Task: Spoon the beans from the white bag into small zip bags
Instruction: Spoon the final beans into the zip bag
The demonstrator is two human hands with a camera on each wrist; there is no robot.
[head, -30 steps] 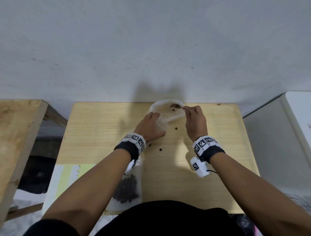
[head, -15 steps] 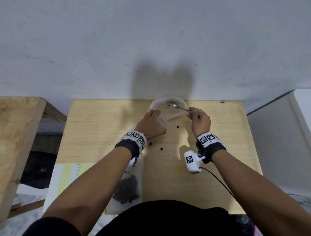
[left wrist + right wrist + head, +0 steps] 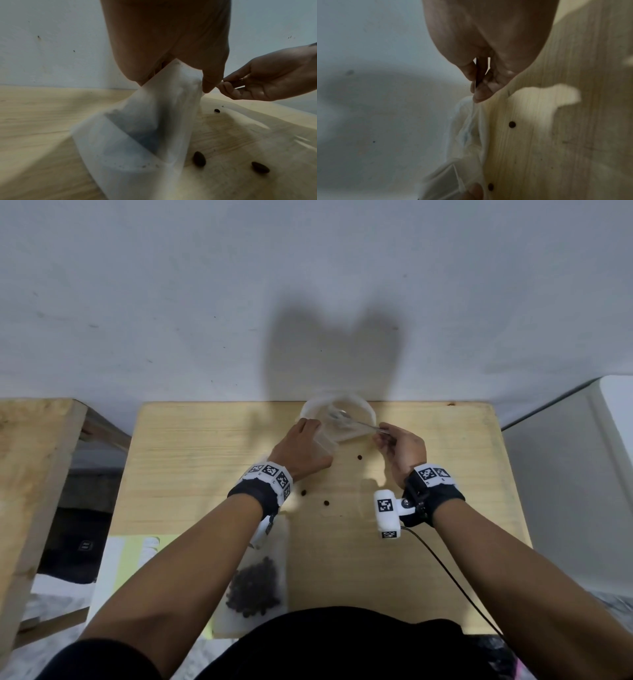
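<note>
Your desk (image 3: 191,474) is pale wood set against a white wall (image 3: 171,302). At its far edge sits the white bag (image 3: 363,409), its mouth rolled open into a ring; whether any beans lie inside cannot be made out.

Near your body, at the front left of the desk, a filled zip bag (image 3: 255,587) lies flat with its long axis running away from you, a dark heap of beans showing through the plastic and your left forearm crossing over its far end.

Your left hand (image 3: 301,453) pinches the top of a small empty zip bag (image 3: 140,135) between thumb and curled fingers. That bag hangs from the pinch down to the desk just in front of the white bag; it looks translucent, and nothing shows in it.

Your right hand (image 3: 402,448) is curled around the handle of a metal spoon (image 3: 352,422), thumb and fingertips pinching it. The spoon's long axis runs from your right hand up and to the left, with the bowl pointing into the white bag's mouth. Blur keeps me from telling whether the bowl carries beans.

Three loose beans (image 3: 359,457) lie on the bare wood between your wrists, one nearer the white bag and two closer to you.
</note>
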